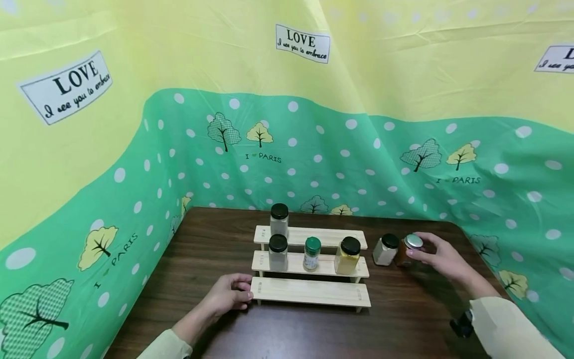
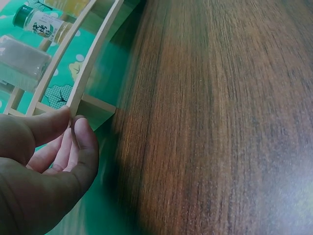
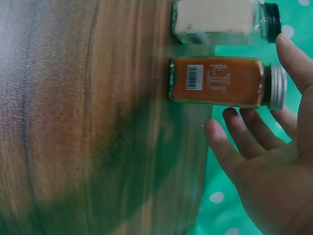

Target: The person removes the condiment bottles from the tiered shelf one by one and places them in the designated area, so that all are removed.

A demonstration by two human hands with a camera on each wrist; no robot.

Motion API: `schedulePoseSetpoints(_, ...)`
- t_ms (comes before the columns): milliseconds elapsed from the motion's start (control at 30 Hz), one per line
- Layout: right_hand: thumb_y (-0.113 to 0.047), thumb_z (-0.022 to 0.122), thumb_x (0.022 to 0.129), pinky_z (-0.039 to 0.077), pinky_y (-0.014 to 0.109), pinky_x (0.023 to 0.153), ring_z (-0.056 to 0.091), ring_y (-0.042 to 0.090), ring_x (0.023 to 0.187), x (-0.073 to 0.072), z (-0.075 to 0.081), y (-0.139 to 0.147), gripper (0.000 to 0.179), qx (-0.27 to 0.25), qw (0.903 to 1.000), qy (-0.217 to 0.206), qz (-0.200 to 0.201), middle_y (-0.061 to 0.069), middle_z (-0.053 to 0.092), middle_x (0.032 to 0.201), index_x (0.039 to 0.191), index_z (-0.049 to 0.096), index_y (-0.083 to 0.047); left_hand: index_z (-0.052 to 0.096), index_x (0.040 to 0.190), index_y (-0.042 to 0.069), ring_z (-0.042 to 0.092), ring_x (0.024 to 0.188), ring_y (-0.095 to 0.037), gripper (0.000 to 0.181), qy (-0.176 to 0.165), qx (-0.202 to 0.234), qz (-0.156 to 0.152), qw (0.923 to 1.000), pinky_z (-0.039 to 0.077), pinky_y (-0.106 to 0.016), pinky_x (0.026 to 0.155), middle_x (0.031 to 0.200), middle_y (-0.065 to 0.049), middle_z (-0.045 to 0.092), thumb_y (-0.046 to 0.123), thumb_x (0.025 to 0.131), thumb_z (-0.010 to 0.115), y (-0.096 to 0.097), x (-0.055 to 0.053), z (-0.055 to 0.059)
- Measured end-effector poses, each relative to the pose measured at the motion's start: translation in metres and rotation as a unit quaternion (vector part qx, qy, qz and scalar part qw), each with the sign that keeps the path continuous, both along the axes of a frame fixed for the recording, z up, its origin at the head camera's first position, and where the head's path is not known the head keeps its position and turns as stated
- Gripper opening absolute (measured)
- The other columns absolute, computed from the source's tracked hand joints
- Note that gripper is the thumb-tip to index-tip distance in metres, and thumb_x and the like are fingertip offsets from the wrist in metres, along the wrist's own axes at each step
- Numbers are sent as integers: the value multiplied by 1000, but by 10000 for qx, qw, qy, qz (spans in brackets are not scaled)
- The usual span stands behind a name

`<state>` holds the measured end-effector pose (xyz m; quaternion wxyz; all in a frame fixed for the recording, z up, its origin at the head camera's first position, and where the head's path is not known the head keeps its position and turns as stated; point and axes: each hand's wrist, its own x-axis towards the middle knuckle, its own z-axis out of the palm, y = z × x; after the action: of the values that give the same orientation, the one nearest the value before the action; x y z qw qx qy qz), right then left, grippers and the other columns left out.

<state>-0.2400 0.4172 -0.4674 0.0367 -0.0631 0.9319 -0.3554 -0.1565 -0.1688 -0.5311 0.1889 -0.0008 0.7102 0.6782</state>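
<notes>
L hand [image 1: 230, 294] is pinching rack's [image 1: 309, 290] near end; R hand [image 1: 437, 257] — fingers spread — is framing brown jar [image 3: 220, 81], standing on table [image 1: 309, 334]. Prob. pre-grasp; next move's prob. needing a thumb-finger pinch.

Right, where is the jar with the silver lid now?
In the head view, the silver-lidded jar stands on the table, right of the wooden rack, between a black-lidded jar and the right hand.

Dotted cloth [image 1: 323, 172] behind a brown table [image 1: 305, 331]
</notes>
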Motion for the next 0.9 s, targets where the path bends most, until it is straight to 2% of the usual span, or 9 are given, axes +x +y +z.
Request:
schedulePoseSetpoints(100, -43, 71, 96, 55, 24, 74, 61, 34, 112, -3, 9, -1, 78, 352, 9992, 205, 43, 29, 55, 136, 149, 41, 6, 49, 139, -14, 66, 78, -16, 57, -1, 16, -7, 10000, 61, -30, 66, 104, -13, 61, -9, 87, 72, -1, 0, 1)
schedulePoseSetpoints(167, -44, 70, 96, 53, 25, 79, 58, 40, 118, -4, 16, -2, 77, 533, 9980, 326, 76, 29, 54, 139, 149, 42, 6, 49, 139, -14, 66, 78, -16, 57, -14, 17, -13, 10000, 61, -30, 66, 104, -13, 61, -9, 87, 72, -1, 0, 1)
schedulePoseSetpoints(233, -43, 69, 97, 55, 37, 88, 54, 47, 125, -5, 24, -6, 77, 537, 9978, 355, 123, 32, 51, 144, 149, 42, 6, 49, 139, -14, 66, 77, -17, 57, -33, 16, -15, 10000, 61, -30, 66, 104, -13, 61, -10, 87, 72, -1, 0, 1)
schedulePoseSetpoints(333, -43, 68, 98, 52, 55, 97, 50, 51, 130, -5, 36, -16, 76, 515, 9977, 377, 212, 34, 48, 147, 149, 41, 7, 50, 138, -13, 66, 77, -17, 57, -65, -5, -15, 10000, 61, -30, 67, 104, -12, 61, -10, 86, 73, 0, -1, 1)
schedulePoseSetpoints(400, -42, 68, 98, 48, 64, 100, 47, 52, 132, -6, 45, -26, 76, 463, 9979, 367, 271, 34, 46, 147, 149, 41, 7, 50, 138, -13, 66, 77, -17, 57, -72, -24, -14, 10000, 61, -31, 68, 104, -13, 61, -10, 86, 73, 0, -1, 1)
schedulePoseSetpoints(600, -45, 69, 97, 43, 66, 104, 45, 48, 135, -16, 67, -63, 75, 375, 9963, 516, 570, 29, 48, 148, 150, 43, 1, 51, 138, -12, 66, 76, -18, 57, -152, -109, -19, 9998, 61, -31, 67, 104, -13, 60, -10, 85, 73, 1, -3, 3)
schedulePoseSetpoints(900, -40, 70, 98, 47, 60, 106, 50, 42, 135, -26, 92, -135, 65, 9, 9902, 636, 1247, 19, 54, 146, 148, 48, -5, 51, 134, -14, 67, 76, -19, 54, -4, -266, -141, 9995, 61, -32, 65, 101, -14, 60, -12, 85, 73, 1, -4, 7)
